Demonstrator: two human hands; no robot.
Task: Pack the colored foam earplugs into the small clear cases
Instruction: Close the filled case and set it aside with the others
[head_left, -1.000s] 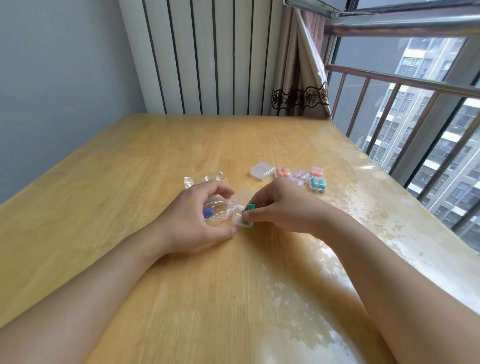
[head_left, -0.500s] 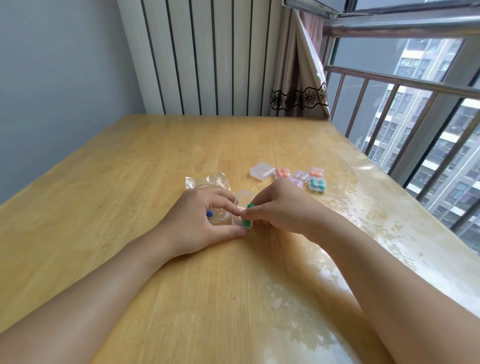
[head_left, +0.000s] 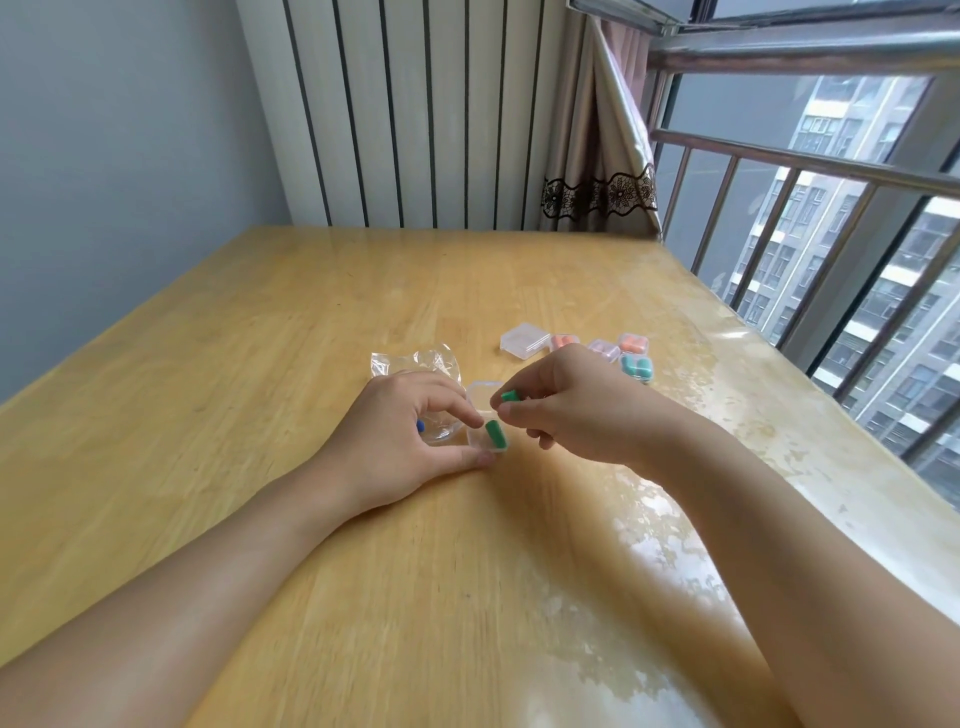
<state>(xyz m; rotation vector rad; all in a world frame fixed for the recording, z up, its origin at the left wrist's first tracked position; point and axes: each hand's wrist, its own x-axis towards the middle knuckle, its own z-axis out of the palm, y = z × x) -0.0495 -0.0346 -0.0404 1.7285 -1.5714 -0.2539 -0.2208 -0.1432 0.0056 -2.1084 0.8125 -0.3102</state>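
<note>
A small clear case (head_left: 480, 439) stands open on the wooden table (head_left: 311, 322), its lid tilted up behind it. One green earplug (head_left: 496, 434) lies inside it. My left hand (head_left: 400, 441) pinches the case between thumb and forefinger. Just above and right of the case, my right hand (head_left: 571, 402) pinches a second green earplug (head_left: 509, 396). A blue earplug (head_left: 421, 427) peeks out beside my left hand, inside a crumpled clear plastic bag (head_left: 415, 366).
Behind my right hand lie several small cases: an empty clear case (head_left: 524, 339), an orange-filled case (head_left: 563, 341), another orange case (head_left: 634, 343), a pale purple case (head_left: 603, 349) and a teal-filled case (head_left: 638, 367). A railing (head_left: 810, 171) and window run along the table's right side.
One green earplug now lies in the open case. My right hand has lifted slightly up and right, still pinching the other green earplug. My left hand keeps its grip on the case.
</note>
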